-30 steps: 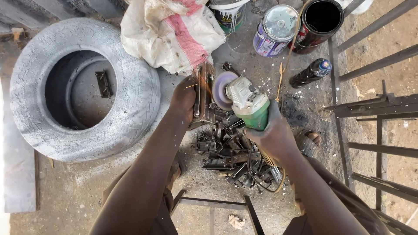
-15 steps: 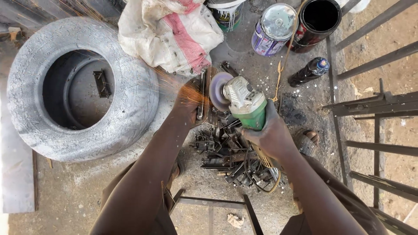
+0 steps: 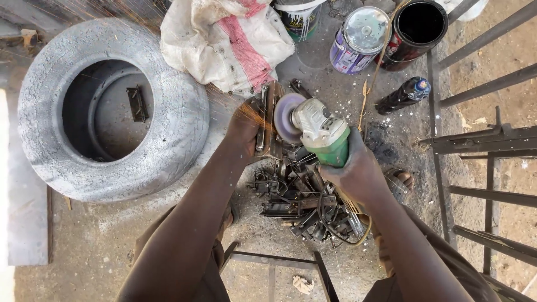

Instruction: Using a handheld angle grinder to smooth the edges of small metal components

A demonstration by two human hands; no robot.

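We noted the right hand (image 3: 358, 173) wrapped tight around the green body of an angle grinder (image 3: 319, 131), its disc (image 3: 286, 117) set against a rusty metal piece (image 3: 265, 120). The left hand (image 3: 246, 131) clenched that piece from its left side, holding it upright on edge over the ground. Orange sparks (image 3: 128, 11) streamed far and left, past the hand and across the top of a grey tyre (image 3: 112, 106) lying flat at the left. Just below the grinder we saw a heap of small dark metal scraps (image 3: 296, 201). A dirty white sack with a red stripe (image 3: 229, 42) lay at the far side, touching the tyre's rim. Further right stood a lidded purple tin (image 3: 358, 39), an open black can (image 3: 417, 28) and a dark bottle (image 3: 403, 95) on its side. Metal bars (image 3: 486, 140) ran along the right.
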